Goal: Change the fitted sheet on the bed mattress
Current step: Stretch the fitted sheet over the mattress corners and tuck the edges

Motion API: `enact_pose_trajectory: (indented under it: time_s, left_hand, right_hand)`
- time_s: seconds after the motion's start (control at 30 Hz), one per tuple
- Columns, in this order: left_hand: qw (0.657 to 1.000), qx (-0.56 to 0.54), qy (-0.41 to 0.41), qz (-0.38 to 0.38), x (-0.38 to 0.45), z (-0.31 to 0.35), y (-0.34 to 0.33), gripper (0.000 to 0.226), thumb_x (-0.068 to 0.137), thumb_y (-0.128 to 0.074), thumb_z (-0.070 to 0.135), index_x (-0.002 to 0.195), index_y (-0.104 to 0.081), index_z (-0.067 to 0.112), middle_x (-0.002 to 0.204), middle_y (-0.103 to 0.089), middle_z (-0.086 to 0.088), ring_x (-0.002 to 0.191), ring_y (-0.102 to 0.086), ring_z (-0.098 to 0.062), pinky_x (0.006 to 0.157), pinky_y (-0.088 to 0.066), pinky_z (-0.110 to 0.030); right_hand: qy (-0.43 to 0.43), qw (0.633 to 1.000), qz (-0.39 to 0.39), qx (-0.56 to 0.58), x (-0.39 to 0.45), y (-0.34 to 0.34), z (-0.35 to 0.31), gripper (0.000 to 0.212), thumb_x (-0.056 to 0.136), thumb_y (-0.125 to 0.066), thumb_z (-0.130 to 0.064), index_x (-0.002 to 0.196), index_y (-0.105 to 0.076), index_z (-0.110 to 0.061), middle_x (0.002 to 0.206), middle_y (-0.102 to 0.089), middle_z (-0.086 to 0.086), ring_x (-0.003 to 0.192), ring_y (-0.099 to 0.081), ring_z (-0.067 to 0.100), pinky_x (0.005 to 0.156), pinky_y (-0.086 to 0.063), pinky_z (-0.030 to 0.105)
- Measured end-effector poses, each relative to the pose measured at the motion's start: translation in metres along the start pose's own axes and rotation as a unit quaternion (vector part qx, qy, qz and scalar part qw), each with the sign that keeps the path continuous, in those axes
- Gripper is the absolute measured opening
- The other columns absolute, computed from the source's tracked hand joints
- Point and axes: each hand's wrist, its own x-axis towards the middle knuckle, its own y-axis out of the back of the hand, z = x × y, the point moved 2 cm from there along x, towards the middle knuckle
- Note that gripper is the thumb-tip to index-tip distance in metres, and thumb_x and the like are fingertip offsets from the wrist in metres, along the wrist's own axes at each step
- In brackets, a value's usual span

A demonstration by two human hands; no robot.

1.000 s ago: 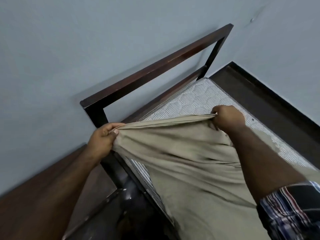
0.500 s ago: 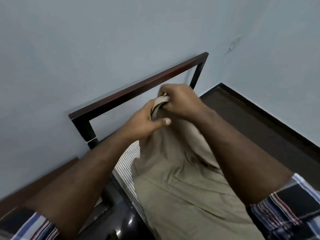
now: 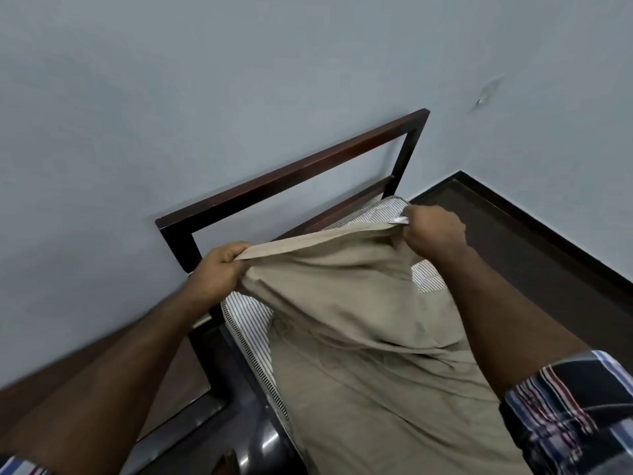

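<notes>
Blue-grey walls [image 3: 171,97] back the dark headboard [image 3: 291,169]; both hands, left hand [image 3: 219,269] and right hand [image 3: 435,231], grip the tan sheet [image 3: 359,320] hem taut above the striped mattress [image 3: 246,317].

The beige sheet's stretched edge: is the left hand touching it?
Touching. The head view shows the left hand with its fingers curled round the beige sheet at the stretched edge, no gap.
</notes>
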Motion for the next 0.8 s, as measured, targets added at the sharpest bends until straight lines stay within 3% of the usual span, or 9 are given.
enact_pose_trajectory:
  time_s: [0.1,0.2,0.27,0.37,0.47,0.53,0.6,0.7,0.8]
  left_hand:
    - [0.988,0.146,0.019,0.040,0.000,-0.009,0.004,0.030,0.092,-0.066,0.018,0.120,-0.065,0.031,0.121,-0.066,0.004,0.121,-0.060,-0.026,0.094,-0.051,-0.037]
    - [0.986,0.145,-0.086,-0.001,0.002,0.042,-0.022,0.087,0.082,-0.080,0.037,0.154,-0.032,0.026,0.154,-0.041,0.003,0.142,-0.038,-0.016,0.116,-0.035,-0.040]
    - [0.989,0.034,-0.136,-0.054,0.005,0.080,-0.038,0.087,0.077,-0.084,0.039,0.150,-0.037,0.035,0.145,-0.053,0.006,0.132,-0.052,-0.010,0.109,-0.044,-0.038]
    - [0.992,0.000,-0.128,-0.008,0.012,0.102,-0.036,0.034,0.079,-0.072,0.029,0.113,-0.068,0.027,0.098,-0.072,0.008,0.085,-0.068,-0.008,0.081,-0.056,-0.036]
    - [0.991,-0.051,-0.111,0.046,0.010,0.096,-0.023,0.007,0.087,-0.068,0.021,0.082,-0.073,0.021,0.073,-0.067,0.007,0.069,-0.059,-0.008,0.068,-0.048,-0.033]
    - [0.987,-0.121,-0.093,0.049,0.007,0.089,-0.017,0.017,0.091,-0.066,0.016,0.077,-0.071,0.024,0.075,-0.067,0.003,0.073,-0.061,-0.015,0.066,-0.050,-0.034]
    - [0.978,-0.190,-0.066,0.056,0.001,0.082,-0.009,0.018,0.094,-0.060,0.013,0.079,-0.067,0.021,0.077,-0.064,-0.003,0.071,-0.058,-0.019,0.060,-0.048,-0.030]
    - [0.953,-0.280,-0.051,0.103,-0.007,0.070,0.010,0.021,0.097,-0.053,0.005,0.080,-0.062,0.014,0.073,-0.063,-0.004,0.066,-0.057,-0.015,0.056,-0.047,-0.025]
    - [0.924,-0.345,-0.029,0.161,-0.018,0.036,0.039,0.025,0.095,-0.051,0.003,0.076,-0.061,0.014,0.071,-0.062,-0.003,0.067,-0.057,-0.017,0.057,-0.049,-0.025]
  right_hand:
    - [0.030,0.985,0.043,0.167,0.005,0.023,-0.024,0.027,0.083,-0.053,-0.016,0.105,-0.067,-0.022,0.102,-0.072,0.006,0.098,-0.064,0.032,0.080,-0.050,0.038]
    - [0.171,0.958,0.002,0.231,0.001,0.059,-0.083,0.008,0.085,-0.069,-0.028,0.092,-0.066,-0.027,0.079,-0.065,-0.008,0.078,-0.063,0.013,0.069,-0.045,0.030]
    - [0.237,0.932,-0.062,0.268,-0.007,0.073,-0.119,0.021,0.082,-0.079,-0.034,0.091,-0.065,-0.022,0.064,-0.056,-0.011,0.060,-0.052,0.002,0.057,-0.037,0.020]
    - [0.210,0.876,-0.087,0.426,-0.010,0.072,-0.132,0.030,0.078,-0.085,-0.030,0.098,-0.068,-0.015,0.058,-0.055,-0.010,0.046,-0.048,0.003,0.046,-0.036,0.018]
    - [0.155,0.793,-0.150,0.570,-0.013,0.039,-0.116,0.043,0.076,-0.087,-0.028,0.113,-0.065,-0.022,0.083,-0.066,-0.003,0.069,-0.061,0.012,0.059,-0.052,0.032]
    - [0.159,0.820,-0.210,0.508,-0.021,0.004,-0.106,0.046,0.073,-0.087,-0.031,0.115,-0.069,-0.023,0.102,-0.071,0.001,0.093,-0.068,0.019,0.080,-0.057,0.037]
    - [0.135,0.863,-0.242,0.422,-0.029,-0.031,-0.095,0.033,0.076,-0.086,-0.027,0.104,-0.073,-0.014,0.101,-0.073,0.010,0.097,-0.069,0.028,0.086,-0.055,0.045]
    - [0.057,0.878,-0.229,0.417,-0.032,-0.061,-0.073,0.019,0.084,-0.079,-0.024,0.085,-0.072,-0.006,0.084,-0.073,0.012,0.078,-0.068,0.023,0.078,-0.056,0.043]
    - [0.064,0.878,-0.175,0.441,-0.030,-0.057,-0.068,0.036,0.093,-0.069,-0.032,0.066,-0.062,-0.010,0.062,-0.058,0.001,0.060,-0.053,0.014,0.062,-0.044,0.037]
